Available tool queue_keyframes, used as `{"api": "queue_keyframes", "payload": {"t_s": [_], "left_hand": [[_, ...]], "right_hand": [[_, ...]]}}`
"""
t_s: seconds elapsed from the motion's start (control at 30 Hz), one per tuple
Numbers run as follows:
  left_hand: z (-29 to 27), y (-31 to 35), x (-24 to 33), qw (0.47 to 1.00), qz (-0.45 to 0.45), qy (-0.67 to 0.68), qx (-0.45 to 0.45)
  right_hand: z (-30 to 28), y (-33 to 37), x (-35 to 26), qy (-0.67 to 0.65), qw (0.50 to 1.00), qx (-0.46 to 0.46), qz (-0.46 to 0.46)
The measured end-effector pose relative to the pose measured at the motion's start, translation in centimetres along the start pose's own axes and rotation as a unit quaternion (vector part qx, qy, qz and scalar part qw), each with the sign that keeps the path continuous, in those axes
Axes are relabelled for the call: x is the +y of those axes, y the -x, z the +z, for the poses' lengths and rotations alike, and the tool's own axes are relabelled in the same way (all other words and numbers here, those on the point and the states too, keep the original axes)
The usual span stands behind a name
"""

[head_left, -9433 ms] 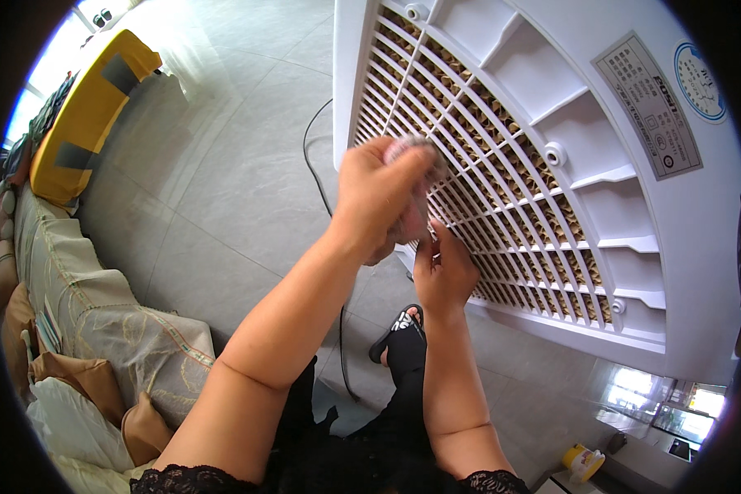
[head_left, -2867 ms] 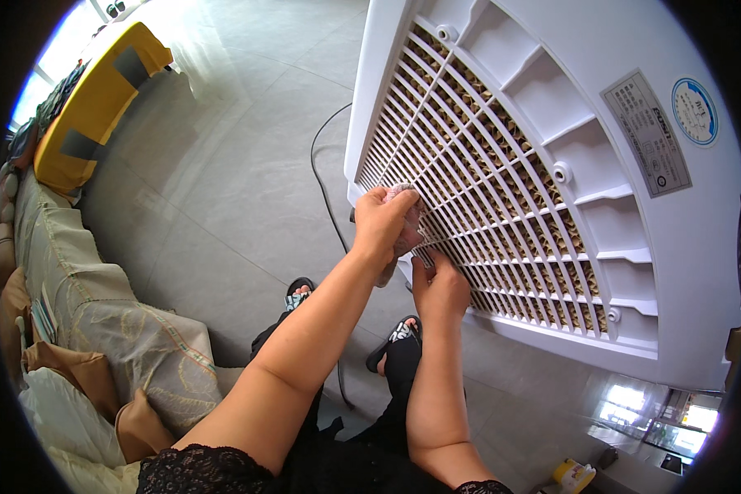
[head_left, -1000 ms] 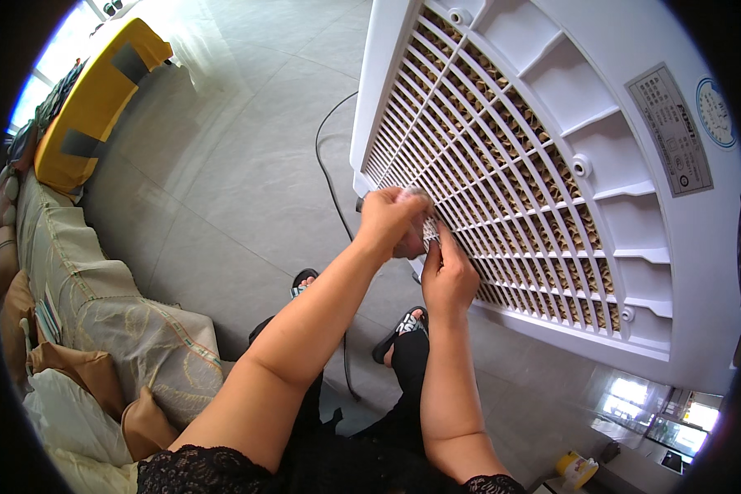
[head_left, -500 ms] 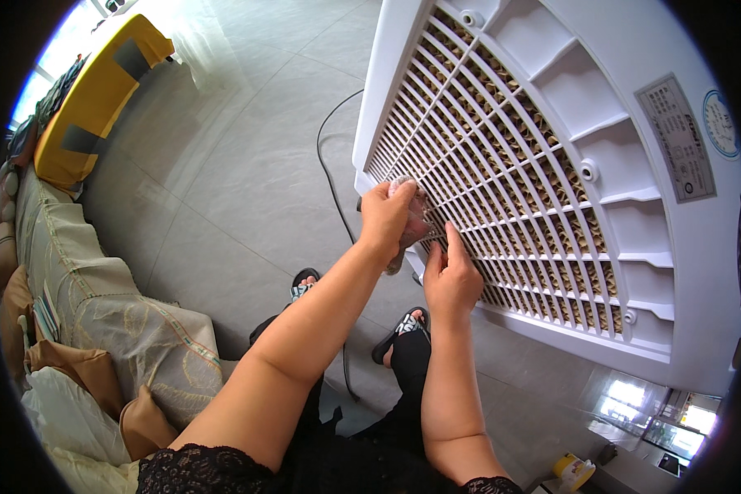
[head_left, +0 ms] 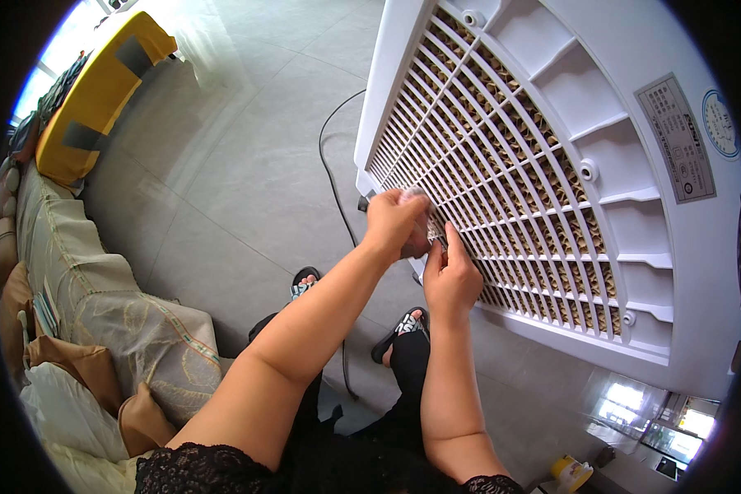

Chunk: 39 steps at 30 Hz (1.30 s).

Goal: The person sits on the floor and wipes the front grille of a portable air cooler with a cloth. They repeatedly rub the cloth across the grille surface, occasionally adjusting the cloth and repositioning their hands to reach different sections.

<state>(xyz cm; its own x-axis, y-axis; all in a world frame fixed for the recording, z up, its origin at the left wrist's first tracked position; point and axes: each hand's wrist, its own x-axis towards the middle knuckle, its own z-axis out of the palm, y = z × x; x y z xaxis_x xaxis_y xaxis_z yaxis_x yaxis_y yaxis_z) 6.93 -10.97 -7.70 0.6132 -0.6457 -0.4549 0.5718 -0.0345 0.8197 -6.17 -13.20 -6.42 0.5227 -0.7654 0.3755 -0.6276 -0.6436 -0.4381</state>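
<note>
A crumpled pinkish-grey cloth [head_left: 420, 244] is pinched in my left hand [head_left: 391, 221], pressed toward the lower left part of a white slatted grille [head_left: 502, 185]. Just to the right, my right hand [head_left: 453, 280] touches the same grille near its lower edge. Its index finger and thumb are stretched out and apart; the other fingers are curled and partly hidden. The grille belongs to a large white appliance panel [head_left: 634, 337], and brown honeycomb padding [head_left: 556, 177] shows behind its slats.
A black cable [head_left: 325, 156] lies on the grey tiled floor [head_left: 239, 165] left of the appliance. A cloth-covered sofa [head_left: 99, 272] runs along the left, with a yellow piece with dark patches [head_left: 99, 103] beyond. A yellow-and-white tub [head_left: 571, 472] stands at the lower right.
My left hand has shifted slightly down and right with the cloth, which is now more bunched up. The right hand stays nearly in place on the grille.
</note>
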Motion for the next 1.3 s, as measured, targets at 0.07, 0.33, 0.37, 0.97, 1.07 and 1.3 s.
{"api": "queue_keyframes", "payload": {"t_s": [0.07, 0.33, 0.37, 0.97, 1.07, 1.3], "left_hand": [[-0.5, -1.2, 0.1, 0.997, 0.022, 0.067, 0.043], [-1.2, -0.3, -0.3, 0.999, -0.030, -0.011, 0.007], [-1.4, -0.9, -0.1, 0.999, -0.014, 0.028, 0.037], [-1.3, -1.0, -1.2, 0.996, -0.035, -0.084, -0.024], [-2.3, -2.5, -1.1, 0.998, -0.031, -0.006, 0.050], [-1.7, -2.6, -3.8, 0.997, -0.029, -0.057, 0.033]], "right_hand": [[-0.2, -0.1, -0.2, -0.012, 1.000, 0.005, 0.002], [-0.4, -0.4, 0.1, -0.015, 1.000, -0.005, -0.009], [-0.5, -0.5, 0.0, -0.013, 1.000, -0.011, -0.007], [-0.4, -0.5, 0.0, -0.016, 1.000, -0.020, -0.002], [-0.4, -0.5, -0.1, -0.007, 1.000, -0.022, 0.001], [-0.2, -0.5, -0.1, -0.020, 1.000, -0.022, -0.005]]}}
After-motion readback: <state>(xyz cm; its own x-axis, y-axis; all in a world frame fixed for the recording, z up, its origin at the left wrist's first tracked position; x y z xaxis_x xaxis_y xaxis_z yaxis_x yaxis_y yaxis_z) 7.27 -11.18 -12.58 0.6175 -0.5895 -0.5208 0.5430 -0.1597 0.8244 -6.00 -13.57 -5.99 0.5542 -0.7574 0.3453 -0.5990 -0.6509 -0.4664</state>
